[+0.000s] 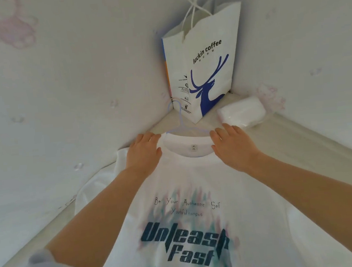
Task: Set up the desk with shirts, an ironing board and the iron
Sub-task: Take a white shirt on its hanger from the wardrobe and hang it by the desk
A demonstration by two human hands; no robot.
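A white T-shirt (196,178) with a dark "Unleash Fast" print lies flat on the white desk (300,142), collar toward the corner. A pale lilac hanger (181,120) sits inside it, with the hook sticking out past the collar. My left hand (144,153) rests on the left shoulder by the collar, fingers fairly straight. On the right shoulder by the collar lies my right hand (232,147), fingers extended. No ironing board or iron is in view.
A white paper bag (205,66) with a blue deer logo stands in the corner against the walls. A wrapped white tissue pack (241,112) lies to its right on the desk. Walls close the desk on the left and right.
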